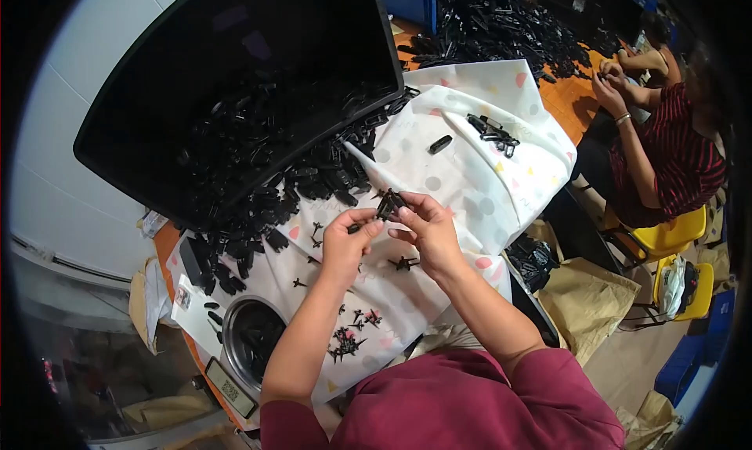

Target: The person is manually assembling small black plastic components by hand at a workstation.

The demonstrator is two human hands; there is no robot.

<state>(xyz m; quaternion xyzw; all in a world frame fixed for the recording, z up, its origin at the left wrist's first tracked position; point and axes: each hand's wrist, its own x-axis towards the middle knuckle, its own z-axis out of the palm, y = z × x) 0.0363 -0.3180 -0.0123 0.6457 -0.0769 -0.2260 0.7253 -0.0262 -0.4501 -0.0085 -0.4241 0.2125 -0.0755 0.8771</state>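
Observation:
My left hand (pixel 347 242) and my right hand (pixel 431 229) meet over the patterned white tablecloth (pixel 462 187). Between their fingertips is a small black plastic part (pixel 386 206), gripped from both sides; its exact kind is too small to make out. Another dark bit shows at the left hand's fingers. Beneath and beside the hands lie thin, branched black pieces (pixel 403 263), with a larger cluster of the same pieces (pixel 346 342) nearer to me. A lone oblong black part (pixel 440 144) rests beyond my right hand, and a small group of black parts (pixel 495 135) lies farther right.
A big black bin (pixel 313 27) lies tipped at the far left, black parts (pixel 313 180) spilling from its mouth. A round metal bowl (pixel 227 336) and a phone (pixel 231 389) sit near left. Another person (pixel 666 152) sits at right by a yellow stool (pixel 666 234).

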